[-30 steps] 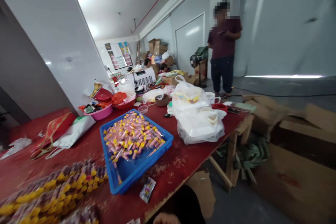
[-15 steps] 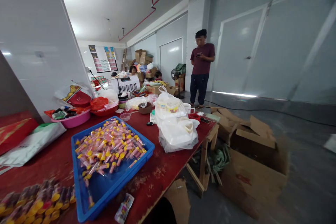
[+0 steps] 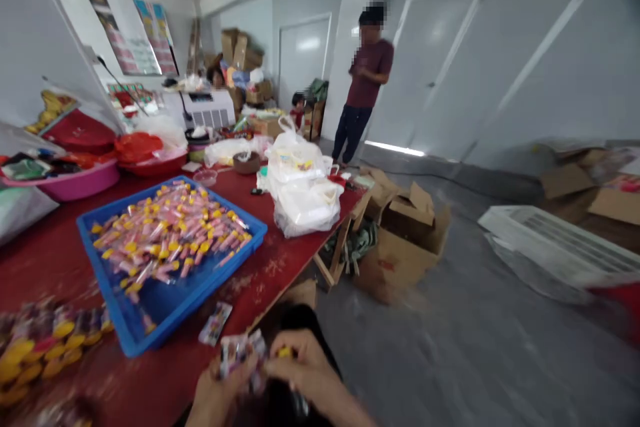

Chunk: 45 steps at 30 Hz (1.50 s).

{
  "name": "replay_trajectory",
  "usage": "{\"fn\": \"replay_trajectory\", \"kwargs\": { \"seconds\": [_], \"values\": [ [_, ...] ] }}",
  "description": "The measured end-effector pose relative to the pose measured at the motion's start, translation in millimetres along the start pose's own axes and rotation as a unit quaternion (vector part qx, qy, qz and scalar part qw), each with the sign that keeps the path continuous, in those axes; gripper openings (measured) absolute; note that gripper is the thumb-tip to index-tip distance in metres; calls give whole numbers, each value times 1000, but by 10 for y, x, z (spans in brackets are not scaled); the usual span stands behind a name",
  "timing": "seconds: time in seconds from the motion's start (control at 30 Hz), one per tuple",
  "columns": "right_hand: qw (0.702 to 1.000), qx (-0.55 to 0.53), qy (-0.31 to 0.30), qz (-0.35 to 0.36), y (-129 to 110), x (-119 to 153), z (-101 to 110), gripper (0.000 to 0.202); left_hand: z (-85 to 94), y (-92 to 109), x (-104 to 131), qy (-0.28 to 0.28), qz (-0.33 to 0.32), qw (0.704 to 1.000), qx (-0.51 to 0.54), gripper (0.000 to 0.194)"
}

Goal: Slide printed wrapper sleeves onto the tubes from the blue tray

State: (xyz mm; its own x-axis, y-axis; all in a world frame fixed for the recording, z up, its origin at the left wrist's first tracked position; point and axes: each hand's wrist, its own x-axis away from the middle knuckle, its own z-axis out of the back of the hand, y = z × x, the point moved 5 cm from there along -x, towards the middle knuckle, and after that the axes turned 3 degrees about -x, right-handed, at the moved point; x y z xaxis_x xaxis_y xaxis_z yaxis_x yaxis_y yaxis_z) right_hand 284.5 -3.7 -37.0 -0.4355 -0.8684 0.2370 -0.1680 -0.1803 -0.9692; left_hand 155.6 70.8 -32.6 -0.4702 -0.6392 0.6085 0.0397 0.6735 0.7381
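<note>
At the near table edge, my left hand (image 3: 223,390) is closed on small printed packets (image 3: 240,352); how many cannot be made out. Close beside it, my right hand (image 3: 313,377) grips a tube with a yellow cap (image 3: 285,351), mostly covered by the fingers. Both hands are slightly blurred. Another printed packet (image 3: 216,323) lies on the red table just beyond them. To the left, a blue tray (image 3: 187,310) holds a heap of pink-filled clear tubes (image 3: 173,230) with yellow caps.
Dark-filled tubes (image 3: 50,340) lie in rows at the left. White plastic bags (image 3: 305,197) stand on the table beyond the tray, near a pink basin (image 3: 83,180). An open cardboard box (image 3: 400,260) sits on the floor at right. A person (image 3: 367,73) stands farther back.
Both hands have come into view at the bottom, holding the packets and the yellow-capped tube. The view has turned right and down, showing more floor and a white crate-like object.
</note>
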Motion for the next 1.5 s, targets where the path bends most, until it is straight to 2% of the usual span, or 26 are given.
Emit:
{"fn": "replay_trajectory", "kwargs": {
  "seconds": [0.07, 0.17, 0.23, 0.3, 0.4, 0.47, 0.6, 0.8, 0.93, 1.07, 1.13, 1.3, 1.43, 1.47, 1.5],
  "values": [
    [997, -13, 45, 61, -147, 100, 105, 28, -40, 132, 25, -6, -55, 998, 4, 26],
    [993, -69, 87, 38, -166, 142, 326, 35, -153, 298, -7, -62, -86, 993, 51, 32],
    [989, -110, 88, 40, -160, 182, 434, 34, -166, 348, -55, -56, -80, 992, 75, 32],
    [988, -130, 63, 53, -183, 258, 454, 31, -156, 361, -76, -51, -74, 992, 90, 32],
    [988, -121, 38, 92, -259, 371, 366, 27, -121, 349, -74, -50, -72, 990, 108, 31],
    [981, -111, 50, 151, -325, 396, 283, 20, -99, 340, -76, -51, -73, 989, 120, 32],
    [951, -76, 96, 284, -431, 365, 143, 18, -90, 306, -94, -54, -47, 987, 143, 32],
    [909, 69, 193, 364, -509, 416, 60, 26, -152, 233, -64, -70, -9, 983, 167, 27],
    [858, 176, 251, 413, -528, 525, 19, 30, -205, 178, -16, -94, 3, 982, 164, 23],
    [771, 302, 295, 477, -530, 626, -71, 34, -206, 157, 13, -100, -3, 981, 166, 24],
    [742, 334, 310, 492, -528, 646, -103, 33, -196, 163, 20, -101, -17, 980, 168, 24],
    [734, 327, 322, 501, -497, 629, -161, 32, -179, 144, 21, -84, -39, 982, 163, 27],
    [705, 363, 324, 516, -403, 643, -261, 41, -173, 146, 16, -73, -59, 981, 167, 31],
    [707, 365, 312, 519, -388, 642, -274, 44, -165, 151, 15, -71, -60, 982, 164, 30],
    [723, 358, 288, 516, -382, 629, -275, 45, -152, 158, 12, -67, -58, 983, 158, 29]
  ]
}}
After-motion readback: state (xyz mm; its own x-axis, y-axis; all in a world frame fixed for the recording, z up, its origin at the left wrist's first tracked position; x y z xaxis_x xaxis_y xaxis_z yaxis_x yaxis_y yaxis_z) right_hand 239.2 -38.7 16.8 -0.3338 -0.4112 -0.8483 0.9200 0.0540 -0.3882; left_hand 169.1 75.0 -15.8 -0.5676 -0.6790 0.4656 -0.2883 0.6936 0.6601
